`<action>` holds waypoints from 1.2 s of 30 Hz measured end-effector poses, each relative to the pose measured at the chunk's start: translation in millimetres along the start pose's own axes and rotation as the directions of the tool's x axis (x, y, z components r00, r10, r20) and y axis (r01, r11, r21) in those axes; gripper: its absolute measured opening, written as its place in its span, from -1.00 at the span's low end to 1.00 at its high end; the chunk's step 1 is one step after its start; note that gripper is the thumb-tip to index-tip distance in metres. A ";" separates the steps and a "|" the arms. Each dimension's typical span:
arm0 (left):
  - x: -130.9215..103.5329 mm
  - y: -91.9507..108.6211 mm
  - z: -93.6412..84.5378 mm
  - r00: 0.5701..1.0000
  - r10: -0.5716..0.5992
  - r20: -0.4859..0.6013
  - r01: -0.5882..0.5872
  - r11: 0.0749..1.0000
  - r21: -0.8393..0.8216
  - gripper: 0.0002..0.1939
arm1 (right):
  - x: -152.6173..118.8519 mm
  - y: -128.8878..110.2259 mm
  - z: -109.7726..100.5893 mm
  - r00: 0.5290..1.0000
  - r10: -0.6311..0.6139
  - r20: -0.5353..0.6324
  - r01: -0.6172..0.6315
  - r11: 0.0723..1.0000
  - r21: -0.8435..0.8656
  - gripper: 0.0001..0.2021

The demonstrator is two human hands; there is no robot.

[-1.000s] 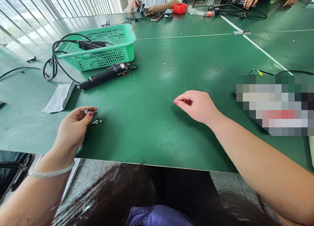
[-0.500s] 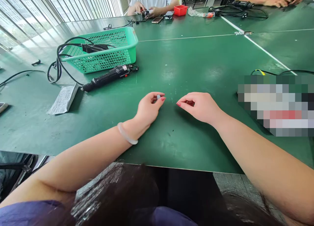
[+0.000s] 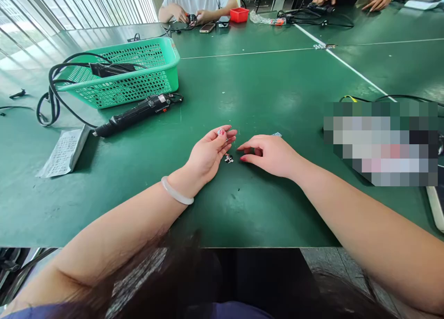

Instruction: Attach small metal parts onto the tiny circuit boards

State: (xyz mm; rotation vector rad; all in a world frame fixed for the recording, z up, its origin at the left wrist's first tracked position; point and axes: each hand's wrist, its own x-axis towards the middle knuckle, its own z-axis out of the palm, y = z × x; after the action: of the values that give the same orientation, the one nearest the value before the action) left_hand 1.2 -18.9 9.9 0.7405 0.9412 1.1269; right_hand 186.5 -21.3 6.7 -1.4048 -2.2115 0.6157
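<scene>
My left hand [image 3: 210, 152] is turned partly palm up, its thumb pressing a small pale piece [image 3: 219, 131] against the fingers; its kind is too small to make out. Just below those fingertips, several tiny dark and silvery parts [image 3: 229, 158] lie in a little heap on the green tabletop [image 3: 277, 208]. To the right of the heap is my right hand [image 3: 268, 155], palm down and low over the table, thumb and index finger apart with nothing visible between them. Behind its knuckles a bit of something light blue [image 3: 276, 134] shows, mostly hidden.
A green plastic basket [image 3: 138, 87] with a black cable stands at the left. Before it lie a black electric screwdriver [image 3: 137, 115] and a paper-covered block [image 3: 64, 152]. A blurred-out object [image 3: 381, 145] sits at the right. Across the table, two people work near a red box [image 3: 239, 15].
My left hand has turned palm upward and its fingers have loosened. The small heap now shows on the table. My right hand's pinch has opened. The view has shifted slightly right.
</scene>
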 end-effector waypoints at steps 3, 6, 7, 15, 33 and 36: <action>-2.3 -2.0 4.2 0.999 0.034 0.007 -0.035 0.999 0.019 -0.87 | 1.5 -4.4 6.8 1.000 -0.021 -0.005 0.020 0.999 -0.030 -0.77; -4.6 -2.7 8.6 0.999 0.054 0.009 -0.054 0.998 -0.020 -0.87 | 4.1 -8.7 13.7 1.000 -0.023 -0.021 0.022 0.999 -0.034 -0.79; -5.2 -2.5 9.4 0.999 0.046 0.018 -0.045 0.998 -0.039 -0.86 | 4.9 -9.6 15.4 0.999 -0.027 -0.023 0.027 0.999 -0.024 -0.83; -5.6 -3.3 6.0 0.989 -0.041 0.145 0.052 0.996 -0.071 -0.86 | 4.0 -5.1 10.7 0.998 -0.065 -0.020 0.066 0.996 0.054 -0.89; -5.1 -4.5 4.0 0.967 -0.077 0.241 0.091 0.995 -0.048 -0.82 | -11.0 -20.5 -9.0 0.877 -0.106 -0.469 0.111 0.994 -0.015 -0.89; -4.9 -5.0 2.9 0.963 -0.076 0.260 0.090 0.995 -0.044 -0.82 | -10.8 -18.7 -8.7 0.876 -0.114 -0.469 0.117 0.993 -0.022 -0.91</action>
State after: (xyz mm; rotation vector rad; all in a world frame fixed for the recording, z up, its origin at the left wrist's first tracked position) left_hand 5.1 -25.1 8.0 0.7746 0.7113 0.9527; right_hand 182.3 -37.2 23.2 -1.2463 -1.8789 0.2058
